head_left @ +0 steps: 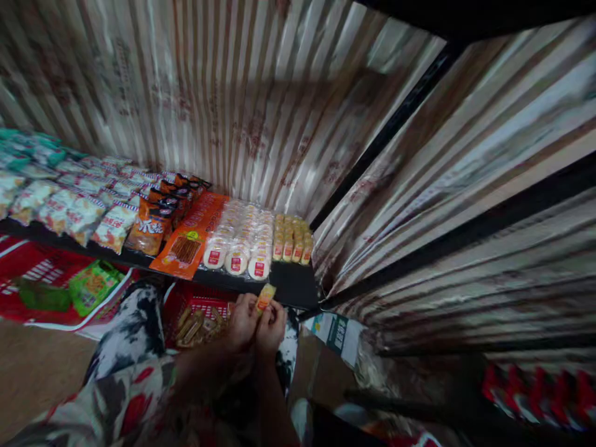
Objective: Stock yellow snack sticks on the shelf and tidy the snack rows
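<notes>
Between my two hands is a small yellow snack packet with an orange label, held upright just in front of the shelf edge. My left hand is closed on its left side, and my right hand grips its lower right part. On the black shelf behind them stand rows of similar yellow snack packets. Left of those lie rows of round, pale wrapped cakes with red labels. Below my left hand, a red basket holds several brownish-yellow packets.
Further left on the shelf are a flat orange pack, orange snack bags and white snack bags. A second red basket with a green packet stands below. A black metal post rises at the shelf's right end.
</notes>
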Demonstrator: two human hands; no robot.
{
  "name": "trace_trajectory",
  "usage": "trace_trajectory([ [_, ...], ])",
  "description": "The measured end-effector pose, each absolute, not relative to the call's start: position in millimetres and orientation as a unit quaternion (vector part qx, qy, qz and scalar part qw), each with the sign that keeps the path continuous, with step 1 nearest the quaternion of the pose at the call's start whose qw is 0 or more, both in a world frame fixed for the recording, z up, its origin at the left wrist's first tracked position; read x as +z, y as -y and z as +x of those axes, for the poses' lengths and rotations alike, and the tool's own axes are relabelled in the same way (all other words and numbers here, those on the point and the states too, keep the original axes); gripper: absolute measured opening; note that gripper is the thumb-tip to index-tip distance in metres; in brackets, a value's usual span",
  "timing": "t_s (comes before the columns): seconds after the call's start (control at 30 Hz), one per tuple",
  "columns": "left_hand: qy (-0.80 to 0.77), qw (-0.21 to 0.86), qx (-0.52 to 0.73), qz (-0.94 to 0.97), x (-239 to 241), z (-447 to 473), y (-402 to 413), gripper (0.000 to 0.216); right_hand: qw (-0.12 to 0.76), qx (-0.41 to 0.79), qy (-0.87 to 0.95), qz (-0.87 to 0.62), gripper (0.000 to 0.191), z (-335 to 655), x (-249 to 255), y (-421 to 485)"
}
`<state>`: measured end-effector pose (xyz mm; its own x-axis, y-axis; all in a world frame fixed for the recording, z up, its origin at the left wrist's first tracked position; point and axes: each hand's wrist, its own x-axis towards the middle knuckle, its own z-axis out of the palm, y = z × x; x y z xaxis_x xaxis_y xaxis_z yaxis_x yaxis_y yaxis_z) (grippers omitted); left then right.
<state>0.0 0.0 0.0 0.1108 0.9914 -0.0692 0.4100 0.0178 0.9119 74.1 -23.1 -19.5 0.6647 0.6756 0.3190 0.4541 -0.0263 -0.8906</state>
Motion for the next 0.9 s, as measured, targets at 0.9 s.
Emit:
trace_trajectory([
  [0.9, -0.603, 0.458, 0.319, 0.57, 18.5, 79.9, -61.8, 0.014, 0.581, 0.132, 0.359, -0.718, 0.036, 138.1, -22.8, -41.7],
])
